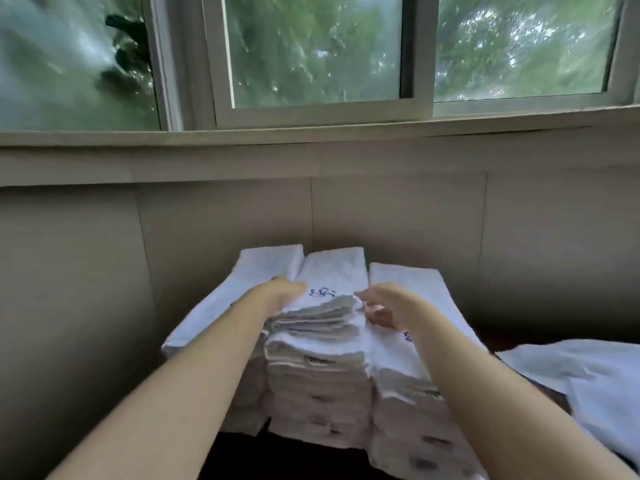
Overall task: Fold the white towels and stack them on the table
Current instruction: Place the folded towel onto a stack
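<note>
Three tall stacks of folded white towels stand side by side on a dark table: a left stack [242,282], a middle stack [318,375] and a right stack [408,410]. The top towel of the middle stack [336,271] carries blue embroidery. My left hand [284,294] lies against the left side of that top towel, its fingers hidden between the stacks. My right hand [381,306] touches the towel's right edge with fingers loosely bent. The frame is blurred, so the exact grip is unclear.
Loose unfolded white towels [581,375] lie in a heap at the right. The dark table edge [277,455] shows below the stacks. A beige wall [225,220] rises right behind them, with a window [311,57] above.
</note>
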`<state>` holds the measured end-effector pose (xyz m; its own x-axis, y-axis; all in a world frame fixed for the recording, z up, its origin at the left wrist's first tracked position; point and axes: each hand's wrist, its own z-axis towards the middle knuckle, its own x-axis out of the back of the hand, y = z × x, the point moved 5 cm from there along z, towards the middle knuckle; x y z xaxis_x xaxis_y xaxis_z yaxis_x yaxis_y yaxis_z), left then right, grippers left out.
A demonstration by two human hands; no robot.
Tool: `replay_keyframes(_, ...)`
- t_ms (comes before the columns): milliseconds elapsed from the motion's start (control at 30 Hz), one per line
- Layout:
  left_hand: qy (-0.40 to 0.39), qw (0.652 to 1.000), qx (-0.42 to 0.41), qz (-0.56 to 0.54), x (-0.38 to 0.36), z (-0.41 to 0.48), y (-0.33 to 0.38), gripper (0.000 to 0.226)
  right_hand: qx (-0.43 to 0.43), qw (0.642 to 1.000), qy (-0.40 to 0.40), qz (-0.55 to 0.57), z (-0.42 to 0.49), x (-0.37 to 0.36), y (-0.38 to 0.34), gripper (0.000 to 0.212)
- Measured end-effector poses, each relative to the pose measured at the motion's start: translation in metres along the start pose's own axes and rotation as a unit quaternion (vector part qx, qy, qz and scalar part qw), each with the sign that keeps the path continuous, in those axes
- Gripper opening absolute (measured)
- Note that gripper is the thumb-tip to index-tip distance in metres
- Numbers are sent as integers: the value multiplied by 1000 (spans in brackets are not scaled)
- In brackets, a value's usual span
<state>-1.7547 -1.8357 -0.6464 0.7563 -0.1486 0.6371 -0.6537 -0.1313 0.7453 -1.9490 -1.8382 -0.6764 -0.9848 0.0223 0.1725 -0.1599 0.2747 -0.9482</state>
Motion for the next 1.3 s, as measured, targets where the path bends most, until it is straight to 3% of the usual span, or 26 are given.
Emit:
replay_keyframes(133,20,999,-10,43,4,19,-14,77,33,996,-18,86,20,6,9,33)
replay_keyframes(267,23,999,-13,25,8,11,-11,76,82,994,-19,68,8,0,-1,54)
replay_keyframes(367,25,999,-16,26,10,-6,-8,71,95,993,4,71,-6,-3,-5,55)
replay_keyframes(433,33,996,-11,84,9,-18,-12,72,90,995,19,48,-12,-6,-1,55)
replay_keyframes(533,92,974,-16,204,3,-38,-10,62,112,988,83,-66,-21,-8,3,49)
replay_keyframes(600,179,933,-42,309,-3,-53,-2,50,166,946,147,-236,-32,-11,0,47)
replay_keyframes(667,220,894,-93,380,-15,-62,2,46,217,920,148,-290,-49,-18,-2,38)
replay_keyframes(733,175,904,-108,376,-30,-62,-6,53,234,925,57,-295,-64,-27,3,31)
replay_keyframes(800,160,914,-110,355,-37,-64,-16,58,202,933,-34,-297,-78,-30,14,50)
replay_keyframes(967,272,868,-192,369,-40,-90,-13,52,209,904,-74,-367,-121,-18,19,63)
replay_keyframes(1133,290,845,-328,308,-65,-134,1,44,237,845,-39,-478,-156,9,24,60)
replay_keyframes(1300,309,808,-404,298,-101,-170,28,17,207,867,91,-443,-185,102,52,46)
